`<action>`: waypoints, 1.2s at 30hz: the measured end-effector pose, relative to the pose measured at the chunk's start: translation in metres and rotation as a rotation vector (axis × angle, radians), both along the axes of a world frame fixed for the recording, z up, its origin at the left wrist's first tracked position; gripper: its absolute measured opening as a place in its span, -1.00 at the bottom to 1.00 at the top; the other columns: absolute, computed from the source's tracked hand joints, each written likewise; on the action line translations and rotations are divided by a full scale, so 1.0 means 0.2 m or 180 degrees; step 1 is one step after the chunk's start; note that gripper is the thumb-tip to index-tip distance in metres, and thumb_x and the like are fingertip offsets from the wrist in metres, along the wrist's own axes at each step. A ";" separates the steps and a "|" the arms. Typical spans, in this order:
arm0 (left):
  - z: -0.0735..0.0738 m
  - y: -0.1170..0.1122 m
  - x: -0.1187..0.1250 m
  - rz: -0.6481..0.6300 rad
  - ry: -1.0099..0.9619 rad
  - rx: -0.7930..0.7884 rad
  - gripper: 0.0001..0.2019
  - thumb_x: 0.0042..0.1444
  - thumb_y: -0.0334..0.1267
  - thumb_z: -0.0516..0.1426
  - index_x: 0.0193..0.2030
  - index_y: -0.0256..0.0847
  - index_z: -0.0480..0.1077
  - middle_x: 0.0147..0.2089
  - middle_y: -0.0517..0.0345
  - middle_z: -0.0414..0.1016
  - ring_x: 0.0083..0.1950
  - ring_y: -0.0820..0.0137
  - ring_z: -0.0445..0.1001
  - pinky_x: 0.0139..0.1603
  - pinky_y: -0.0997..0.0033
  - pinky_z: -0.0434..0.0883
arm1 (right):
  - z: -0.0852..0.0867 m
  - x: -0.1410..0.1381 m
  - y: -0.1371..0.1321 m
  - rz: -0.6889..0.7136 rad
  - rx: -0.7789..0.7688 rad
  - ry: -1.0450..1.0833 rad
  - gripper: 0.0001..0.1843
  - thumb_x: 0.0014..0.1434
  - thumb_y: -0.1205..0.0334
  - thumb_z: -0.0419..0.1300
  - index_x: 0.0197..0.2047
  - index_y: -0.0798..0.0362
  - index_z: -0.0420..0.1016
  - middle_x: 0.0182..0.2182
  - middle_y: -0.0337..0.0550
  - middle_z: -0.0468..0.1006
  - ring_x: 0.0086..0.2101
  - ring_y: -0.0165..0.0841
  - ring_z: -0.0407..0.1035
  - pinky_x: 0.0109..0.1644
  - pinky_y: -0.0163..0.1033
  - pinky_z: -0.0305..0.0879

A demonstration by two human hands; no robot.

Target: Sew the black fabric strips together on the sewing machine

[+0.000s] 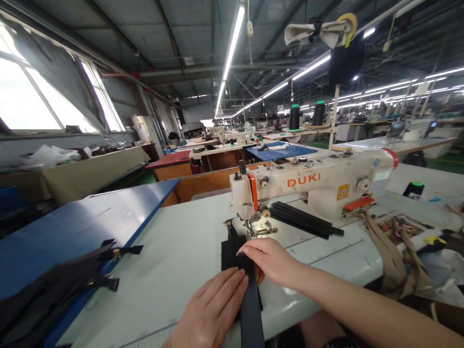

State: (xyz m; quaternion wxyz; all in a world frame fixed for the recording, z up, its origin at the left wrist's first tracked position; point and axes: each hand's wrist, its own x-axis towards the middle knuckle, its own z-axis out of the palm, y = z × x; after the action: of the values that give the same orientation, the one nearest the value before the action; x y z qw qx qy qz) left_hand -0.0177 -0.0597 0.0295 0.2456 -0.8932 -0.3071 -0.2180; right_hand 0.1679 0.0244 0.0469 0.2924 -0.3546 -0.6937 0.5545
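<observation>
A long black fabric strip (251,309) runs from the front edge of the table toward the needle area of the white sewing machine (275,186). Flat on the fabric lies my left hand (217,302), its fingers stretched out side by side. My right hand (270,261) pinches the black fabric near its right edge, just in front of the presser foot (250,227). Its thumb and some fingers are partly hidden. More black fabric (228,251) lies beneath, with a small metal piece at its far end.
Several black strips (304,220) lie beside the machine arm. On the blue table (108,217) at left rest black pieces with metal fittings (65,270). Tan straps (391,256) and a tray of small parts (402,224) are at right, near a black thread cone (413,188).
</observation>
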 end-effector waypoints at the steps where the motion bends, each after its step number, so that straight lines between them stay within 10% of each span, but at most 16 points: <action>1: 0.00 0.01 -0.01 0.0003 0.0004 -0.0010 -0.62 0.39 -0.37 -0.17 0.22 -0.35 0.30 0.14 -0.05 0.47 0.23 0.26 0.34 0.20 0.30 0.37 | -0.01 0.00 0.01 0.0022 0.0001 -0.0020 -0.70 0.34 0.16 0.00 -0.17 0.07 0.54 -0.56 -0.27 0.47 -0.58 -0.45 0.39 -0.53 -0.40 0.30; 10: -0.03 0.21 -0.09 0.0212 -0.0030 -0.0099 -0.69 0.37 -0.41 -0.12 0.12 -0.37 0.35 0.07 -0.13 0.51 0.14 0.26 0.45 0.13 0.27 0.45 | -0.11 0.09 0.07 -0.0233 0.0868 -0.0192 -0.63 0.34 0.25 -0.05 0.13 0.11 0.40 -0.04 0.02 0.54 -0.04 -0.26 0.43 0.10 -0.10 0.30; 16: -0.07 0.41 -0.11 0.0336 -0.0226 -0.0315 -0.70 0.35 -0.40 -0.11 0.05 -0.35 0.38 0.05 -0.14 0.51 0.12 0.22 0.47 0.13 0.18 0.45 | -0.15 0.14 -0.03 0.0792 0.2379 -0.1223 -0.52 0.26 0.17 0.13 0.21 0.16 0.34 0.21 0.07 0.32 0.22 -0.19 0.15 0.34 -0.08 -0.04; 24: -0.16 0.44 -0.05 0.0574 -0.0328 -0.0763 -0.68 0.18 -0.51 -0.09 -0.09 -0.33 0.44 -0.04 -0.11 0.56 -0.01 0.26 0.55 0.03 0.28 0.51 | -0.13 0.16 -0.02 0.1336 0.2733 -0.1568 -0.19 0.14 -0.10 0.24 0.26 0.34 0.23 0.26 0.27 0.20 0.28 -0.09 0.02 0.37 -0.11 -0.13; 31: -0.16 0.43 -0.07 0.0735 -0.0301 -0.0987 -0.56 0.12 -0.50 -0.04 0.11 -0.24 0.39 0.11 -0.04 0.49 0.12 0.26 0.48 0.14 0.28 0.43 | -0.17 0.14 0.01 0.1332 0.3600 -0.1713 -0.33 0.17 -0.15 0.19 0.07 0.32 0.44 0.08 0.22 0.44 0.13 -0.13 0.26 0.27 -0.14 0.11; 36: -0.18 0.43 -0.08 0.0775 -0.0178 -0.0919 -0.54 0.09 -0.52 -0.05 0.12 -0.34 0.39 0.16 -0.15 0.44 0.19 0.20 0.41 0.15 0.19 0.41 | -0.20 0.12 0.02 0.1322 0.3993 -0.1762 -0.69 0.26 0.17 0.12 -0.07 0.23 0.50 -0.02 0.08 0.52 0.04 -0.19 0.33 0.21 -0.16 0.17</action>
State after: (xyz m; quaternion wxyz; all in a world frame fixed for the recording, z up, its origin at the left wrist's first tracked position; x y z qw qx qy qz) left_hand -0.0333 0.0267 -0.0056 0.1308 -0.8690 -0.4477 -0.1651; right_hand 0.1919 0.0280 0.0072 0.1428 -0.1080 -0.9837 -0.0149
